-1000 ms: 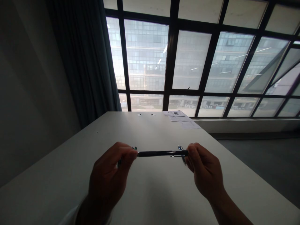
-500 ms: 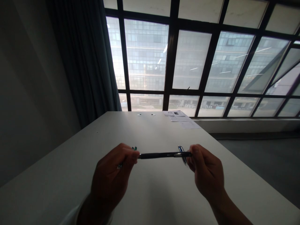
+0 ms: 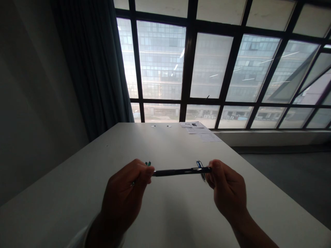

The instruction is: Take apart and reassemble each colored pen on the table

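A black pen (image 3: 178, 171) is stretched level between my two hands, above the white table (image 3: 168, 148). My left hand (image 3: 126, 196) is closed, pinching one end of the pen between thumb and finger. At the other end, beside the clip, my right hand (image 3: 229, 189) pinches it too, with the fingers curled in. Two green-tipped pens (image 3: 148, 163) show partly past my left hand, which hides most of them. A blue pen (image 3: 198, 164) is seen beyond the black one, close to my right fingers and partly covered.
Papers (image 3: 196, 128) lie at the table's far right corner. Two small white oval pieces with dark centres (image 3: 154, 126) are on the far edge. A large window with dark frames stands behind the table, with a dark curtain (image 3: 95, 69) at its left.
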Available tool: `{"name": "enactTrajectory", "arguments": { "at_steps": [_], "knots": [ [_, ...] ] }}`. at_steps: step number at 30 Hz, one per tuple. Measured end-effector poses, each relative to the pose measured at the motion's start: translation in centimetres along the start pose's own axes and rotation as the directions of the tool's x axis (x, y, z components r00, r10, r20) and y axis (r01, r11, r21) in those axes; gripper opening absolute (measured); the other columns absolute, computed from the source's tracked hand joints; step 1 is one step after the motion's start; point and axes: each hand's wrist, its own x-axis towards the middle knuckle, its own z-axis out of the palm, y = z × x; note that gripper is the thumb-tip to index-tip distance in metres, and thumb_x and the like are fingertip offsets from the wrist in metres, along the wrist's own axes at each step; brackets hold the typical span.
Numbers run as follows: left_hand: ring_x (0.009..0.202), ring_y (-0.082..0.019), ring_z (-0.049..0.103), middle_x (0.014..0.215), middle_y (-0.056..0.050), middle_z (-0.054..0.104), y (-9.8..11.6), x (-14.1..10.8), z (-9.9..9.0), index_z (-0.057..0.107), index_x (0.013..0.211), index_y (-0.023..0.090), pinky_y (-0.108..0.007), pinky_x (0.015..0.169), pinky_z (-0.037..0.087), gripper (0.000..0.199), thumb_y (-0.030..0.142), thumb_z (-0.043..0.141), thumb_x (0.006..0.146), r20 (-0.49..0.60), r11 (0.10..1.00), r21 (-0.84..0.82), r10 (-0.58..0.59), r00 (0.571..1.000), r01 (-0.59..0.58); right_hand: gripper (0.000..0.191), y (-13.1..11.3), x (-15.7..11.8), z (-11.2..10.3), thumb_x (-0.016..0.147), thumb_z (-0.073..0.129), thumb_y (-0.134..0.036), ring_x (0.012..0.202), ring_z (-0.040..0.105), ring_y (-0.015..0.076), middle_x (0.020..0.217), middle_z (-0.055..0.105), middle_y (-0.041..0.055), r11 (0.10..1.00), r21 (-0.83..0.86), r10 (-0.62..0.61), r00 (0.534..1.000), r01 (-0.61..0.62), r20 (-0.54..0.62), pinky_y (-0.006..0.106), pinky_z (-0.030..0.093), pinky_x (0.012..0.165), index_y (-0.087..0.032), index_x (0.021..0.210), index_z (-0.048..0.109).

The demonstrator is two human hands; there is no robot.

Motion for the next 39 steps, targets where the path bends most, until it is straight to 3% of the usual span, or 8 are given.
{"name": "enactTrajectory", "arguments": {
  "at_steps": [12, 19, 23, 26, 30, 34, 37, 39],
  "knots": [
    [0.043, -0.010, 0.043, 0.050, 0.004, 0.046, 0.4, 0.1, 0.0, 0.048, 0.055, 0.020, -0.023, 0.046, 0.034, 0.041, 0.027, 0.047, 0.095, 0.033, 0.999, 0.019, 0.031, 0.999, -0.032, 0.047, 0.5, -0.2, -0.2, 0.101, 0.048, -0.035, 0.046, 0.037, 0.0099, 0.051, 0.041, -0.0029, 0.997, -0.023, -0.077, 0.997, 0.077, 0.001, 0.024, 0.029, 0.046, -0.019, 0.057, 0.044],
    [0.052, -0.012, 0.048, 0.057, 0.002, 0.051, 0.4, -0.4, 0.5, 0.052, 0.058, 0.019, -0.025, 0.053, 0.037, 0.044, 0.037, 0.048, 0.097, -0.054, 0.991, -0.097, -0.094, 0.994, 0.088, 0.047, 0.2, 0.0, 0.0, 0.102, 0.044, -0.029, 0.047, 0.035, 0.0093, 0.052, 0.039, -0.0035, 0.991, -0.051, -0.123, 0.990, 0.126, 0.062, 0.025, 0.027, 0.048, -0.019, 0.057, 0.041],
    [0.066, -0.015, 0.057, 0.073, -0.002, 0.063, -0.1, -0.3, 0.7, 0.062, 0.073, 0.019, -0.025, 0.057, 0.043, 0.038, 0.049, 0.051, 0.095, -0.140, 0.947, -0.229, -0.260, 0.955, 0.224, 0.043, -0.5, 0.1, 0.3, 0.101, 0.047, -0.029, 0.048, 0.037, 0.0084, 0.054, 0.041, -0.0040, 0.964, -0.088, -0.219, 0.939, 0.250, 0.264, 0.024, 0.027, 0.050, -0.018, 0.060, 0.045],
    [0.071, -0.016, 0.061, 0.082, -0.004, 0.068, -0.3, -0.1, 0.9, 0.064, 0.084, 0.019, -0.026, 0.063, 0.049, 0.036, 0.053, 0.057, 0.090, -0.135, 0.870, -0.369, -0.399, 0.907, 0.327, 0.039, -0.8, -0.2, 0.8, 0.100, 0.050, -0.033, 0.050, 0.039, 0.0080, 0.057, 0.045, -0.0034, 0.956, -0.119, -0.169, 0.836, 0.268, 0.523, 0.023, 0.028, 0.050, -0.018, 0.064, 0.049],
    [0.082, -0.018, 0.067, 0.087, -0.004, 0.072, 0.2, -0.4, 1.4, 0.062, 0.094, 0.019, -0.028, 0.074, 0.055, 0.028, 0.045, 0.067, 0.086, 0.025, 0.781, -0.493, -0.428, 0.903, 0.384, 0.035, -0.9, -1.2, 2.1, 0.097, 0.053, -0.037, 0.051, 0.043, 0.0082, 0.063, 0.052, -0.0016, 0.920, -0.240, -0.035, 0.675, 0.310, 0.737, 0.023, 0.028, 0.051, -0.018, 0.068, 0.051],
    [0.070, -0.015, 0.067, 0.073, 0.001, 0.069, 1.0, -1.4, 2.1, 0.057, 0.095, 0.021, -0.026, 0.067, 0.056, 0.019, 0.037, 0.064, 0.090, 0.316, 0.720, -0.522, -0.334, 0.888, 0.457, 0.036, -0.4, -2.2, 3.4, 0.095, 0.055, -0.042, 0.053, 0.047, 0.0098, 0.064, 0.057, -0.0008, 0.891, -0.254, -0.027, 0.601, 0.377, 0.799, 0.025, 0.030, 0.054, -0.019, 0.069, 0.054],
    [0.061, -0.012, 0.064, 0.070, 0.004, 0.064, 0.9, -2.0, 2.5, 0.055, 0.096, 0.022, -0.023, 0.060, 0.053, 0.011, 0.031, 0.060, 0.093, 0.448, 0.770, -0.450, -0.244, 0.860, 0.453, 0.045, -0.2, -2.1, 3.1, 0.093, 0.056, -0.055, 0.053, 0.047, 0.0096, 0.062, 0.056, -0.0017, 0.936, -0.203, -0.025, 0.629, 0.288, 0.777, 0.024, 0.033, 0.055, -0.018, 0.068, 0.055],
    [0.064, -0.011, 0.062, 0.076, 0.003, 0.064, 0.6, -2.0, 2.7, 0.058, 0.094, 0.022, -0.022, 0.061, 0.051, 0.007, 0.025, 0.063, 0.091, 0.418, 0.894, -0.353, -0.115, 0.901, 0.278, 0.051, -0.3, -1.5, 2.2, 0.094, 0.048, -0.061, 0.054, 0.047, 0.0100, 0.061, 0.055, -0.0014, 0.968, -0.139, -0.054, 0.714, 0.209, 0.698, 0.024, 0.034, 0.056, -0.018, 0.067, 0.055]
  ]
}}
